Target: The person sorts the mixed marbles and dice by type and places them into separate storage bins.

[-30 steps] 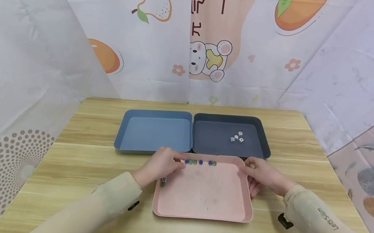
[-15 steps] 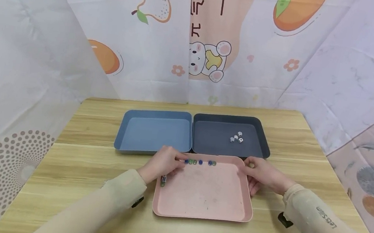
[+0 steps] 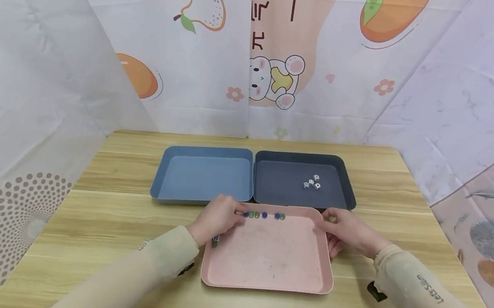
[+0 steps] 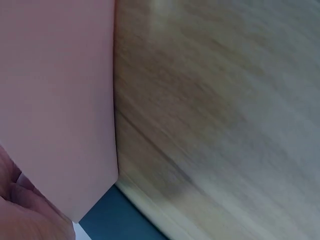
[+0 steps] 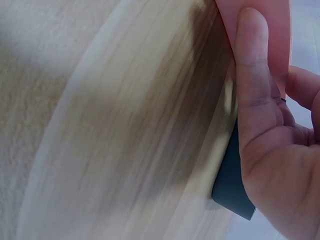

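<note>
Head view: on a wooden table (image 3: pixel 106 224), a shallow pink tray (image 3: pixel 280 259) sits nearest the person, close up against a blue tray (image 3: pixel 208 175) behind on the left and a navy tray (image 3: pixel 282 181) behind on the right; this snug layout seems to bring all three within easy reach. The navy tray holds a small cluster of white dice (image 3: pixel 311 182); inside the pink tray, a row of small blue and green pieces (image 3: pixel 265 215) lies along the far wall, perhaps because that wall gives a straight edge; a dotted piece (image 3: pixel 216 238) sits by the left wall, just beside the left hand (image 3: pixel 218 218). That hand reaches over the far left corner, thumb and forefinger at the row's left end; whether they pinch the end piece or merely touch it, I cannot tell. The right hand (image 3: pixel 349 231) grasps the right wall near its far corner, likely to steady the tray.

Left wrist view: the pink tray's outer wall fills the upper left; fingers show behind its edge at lower left, their hold hidden.

Right wrist view: one long finger lies flat against the outside of the pink wall, another digit bends at the rim; the wall is clasped between them, a grip suited to bracing it.
</note>
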The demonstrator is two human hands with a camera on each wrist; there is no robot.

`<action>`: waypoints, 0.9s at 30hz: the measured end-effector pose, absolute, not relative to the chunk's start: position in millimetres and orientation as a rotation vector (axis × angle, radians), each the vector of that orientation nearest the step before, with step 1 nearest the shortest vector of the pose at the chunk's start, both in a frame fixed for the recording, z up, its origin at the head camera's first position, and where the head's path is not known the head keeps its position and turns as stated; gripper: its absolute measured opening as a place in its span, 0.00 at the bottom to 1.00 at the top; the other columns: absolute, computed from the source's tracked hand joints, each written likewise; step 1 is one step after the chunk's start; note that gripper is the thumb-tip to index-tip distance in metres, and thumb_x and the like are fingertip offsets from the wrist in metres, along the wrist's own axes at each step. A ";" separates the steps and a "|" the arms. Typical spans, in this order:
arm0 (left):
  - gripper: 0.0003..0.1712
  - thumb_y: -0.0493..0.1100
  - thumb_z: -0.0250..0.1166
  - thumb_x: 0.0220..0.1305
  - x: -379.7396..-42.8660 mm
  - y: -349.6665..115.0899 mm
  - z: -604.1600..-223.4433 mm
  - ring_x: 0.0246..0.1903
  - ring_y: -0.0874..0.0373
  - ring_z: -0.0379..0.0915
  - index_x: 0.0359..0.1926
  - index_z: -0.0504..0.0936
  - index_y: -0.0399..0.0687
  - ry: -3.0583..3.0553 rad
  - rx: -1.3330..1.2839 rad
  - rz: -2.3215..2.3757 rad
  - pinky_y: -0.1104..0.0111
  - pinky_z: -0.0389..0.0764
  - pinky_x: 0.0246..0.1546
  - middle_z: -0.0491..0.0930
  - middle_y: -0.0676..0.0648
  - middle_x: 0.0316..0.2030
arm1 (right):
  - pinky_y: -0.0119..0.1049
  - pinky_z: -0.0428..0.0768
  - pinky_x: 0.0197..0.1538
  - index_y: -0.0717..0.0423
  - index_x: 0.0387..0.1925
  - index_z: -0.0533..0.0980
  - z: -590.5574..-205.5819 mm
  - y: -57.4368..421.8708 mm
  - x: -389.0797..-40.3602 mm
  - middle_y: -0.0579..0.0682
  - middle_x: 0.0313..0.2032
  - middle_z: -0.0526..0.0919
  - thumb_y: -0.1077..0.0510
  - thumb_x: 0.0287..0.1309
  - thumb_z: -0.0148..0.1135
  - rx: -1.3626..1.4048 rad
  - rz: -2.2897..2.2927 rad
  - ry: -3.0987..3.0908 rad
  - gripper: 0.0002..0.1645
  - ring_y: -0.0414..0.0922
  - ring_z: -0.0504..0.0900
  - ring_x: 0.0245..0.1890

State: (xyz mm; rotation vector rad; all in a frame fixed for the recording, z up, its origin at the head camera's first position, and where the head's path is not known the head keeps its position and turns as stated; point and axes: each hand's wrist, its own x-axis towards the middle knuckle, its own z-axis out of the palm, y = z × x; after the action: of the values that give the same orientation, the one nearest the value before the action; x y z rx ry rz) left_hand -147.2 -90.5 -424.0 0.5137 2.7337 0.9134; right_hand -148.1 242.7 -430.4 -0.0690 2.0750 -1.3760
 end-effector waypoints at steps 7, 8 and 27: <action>0.10 0.40 0.67 0.57 -148.8 -86.9 -429.6 0.12 0.68 0.70 0.41 0.87 0.50 2.819 0.511 0.815 0.74 0.75 0.16 0.83 0.53 0.41 | 0.50 0.82 0.25 0.68 0.47 0.64 -430.8 243.3 -147.6 0.64 0.23 0.80 0.55 0.63 0.57 -0.073 -1.375 2.066 0.21 0.54 0.81 0.18; 0.10 0.40 0.67 0.57 -148.9 -86.5 -429.9 0.14 0.69 0.71 0.41 0.87 0.50 2.826 0.514 0.798 0.74 0.75 0.18 0.83 0.53 0.42 | 0.50 0.82 0.25 0.68 0.47 0.64 -431.0 243.2 -147.6 0.64 0.23 0.80 0.55 0.63 0.57 -0.072 -1.376 2.065 0.21 0.54 0.81 0.18; 0.09 0.43 0.68 0.57 -148.4 -80.5 -431.8 0.39 0.61 0.79 0.40 0.87 0.57 2.921 0.534 0.595 0.71 0.79 0.28 0.83 0.57 0.41 | 0.50 0.82 0.25 0.68 0.49 0.64 -430.7 242.7 -147.2 0.64 0.23 0.80 0.56 0.62 0.58 -0.057 -1.380 2.075 0.22 0.54 0.81 0.18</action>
State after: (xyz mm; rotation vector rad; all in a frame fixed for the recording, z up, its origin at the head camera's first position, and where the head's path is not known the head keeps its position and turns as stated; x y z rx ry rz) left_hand -148.4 -80.5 -431.8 0.5345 2.9210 0.5950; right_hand -147.2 242.7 -430.7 -0.0575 2.0755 -1.3803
